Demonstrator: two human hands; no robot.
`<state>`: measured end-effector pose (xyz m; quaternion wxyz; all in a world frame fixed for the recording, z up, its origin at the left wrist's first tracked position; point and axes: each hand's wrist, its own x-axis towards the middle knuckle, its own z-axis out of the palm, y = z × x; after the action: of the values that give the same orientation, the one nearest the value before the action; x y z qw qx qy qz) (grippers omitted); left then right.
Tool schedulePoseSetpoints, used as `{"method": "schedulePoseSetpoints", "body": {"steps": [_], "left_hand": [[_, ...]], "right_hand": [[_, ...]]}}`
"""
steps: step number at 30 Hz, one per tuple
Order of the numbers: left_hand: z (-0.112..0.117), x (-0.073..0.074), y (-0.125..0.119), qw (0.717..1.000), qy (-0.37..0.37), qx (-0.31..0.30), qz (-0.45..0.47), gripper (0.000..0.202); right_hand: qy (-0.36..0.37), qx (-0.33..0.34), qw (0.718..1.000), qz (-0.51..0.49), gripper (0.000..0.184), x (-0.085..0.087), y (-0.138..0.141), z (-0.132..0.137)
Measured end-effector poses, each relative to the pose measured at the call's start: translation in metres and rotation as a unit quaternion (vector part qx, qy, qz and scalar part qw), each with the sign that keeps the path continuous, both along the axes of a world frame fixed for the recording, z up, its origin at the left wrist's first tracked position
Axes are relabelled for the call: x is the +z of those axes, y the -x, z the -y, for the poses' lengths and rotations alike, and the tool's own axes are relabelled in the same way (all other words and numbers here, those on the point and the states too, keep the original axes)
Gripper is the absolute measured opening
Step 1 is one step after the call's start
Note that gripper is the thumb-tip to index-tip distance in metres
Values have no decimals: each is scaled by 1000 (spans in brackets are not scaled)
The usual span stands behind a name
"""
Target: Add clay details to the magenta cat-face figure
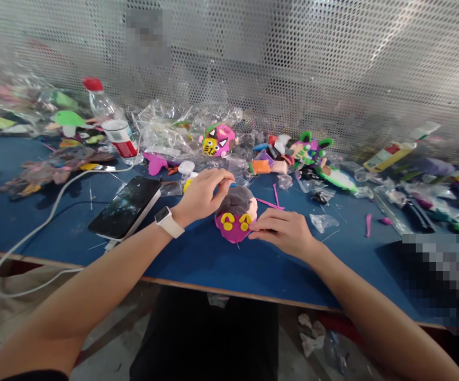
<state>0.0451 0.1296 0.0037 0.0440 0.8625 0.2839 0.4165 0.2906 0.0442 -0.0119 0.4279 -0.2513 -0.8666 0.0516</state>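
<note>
A round modelling-clay ball point(235, 203) with a grey top, a magenta lower part and two curled yellow pieces on its front sits on the blue table before me. My left hand point(203, 196) is above its upper left side, thumb and fingers pinched together. Whatever lies between those fingertips is too small to make out. My right hand point(287, 233) is closed at the ball's right edge, its fingertips against the clay beside the right yellow curl. Behind the ball lie thin magenta clay strips point(272, 202). A bit of yellow clay point(187, 184) shows past my left wrist.
A phone point(128, 206) with a white cable lies left, near a red-capped bottle point(116, 127). Along the perforated metal wall stand a painted clay piece point(218, 141), a purple and green figure point(311, 148) and plastic wrappings. A pixelated dark object is at the right edge.
</note>
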Motion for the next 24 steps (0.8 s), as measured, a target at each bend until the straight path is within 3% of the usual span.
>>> {"method": "schedulePoseSetpoints", "body": {"steps": [2, 6, 11, 15, 24], "left_hand": [[0, 0, 0, 1000, 4, 1, 1, 20], [-1, -2, 1, 1000, 3, 3, -1, 21], [-1, -3, 1, 1000, 10, 3, -3, 21], [-1, -3, 1, 1000, 7, 3, -5, 21], [-1, -3, 1, 1000, 4, 5, -8, 21]], "right_hand": [[15, 9, 1000, 22, 6, 0, 0, 1], [34, 19, 998, 49, 15, -1, 0, 2], [39, 29, 998, 42, 6, 0, 0, 0], [55, 20, 997, 50, 18, 1, 1, 0], [27, 6, 998, 57, 12, -1, -1, 1]]}}
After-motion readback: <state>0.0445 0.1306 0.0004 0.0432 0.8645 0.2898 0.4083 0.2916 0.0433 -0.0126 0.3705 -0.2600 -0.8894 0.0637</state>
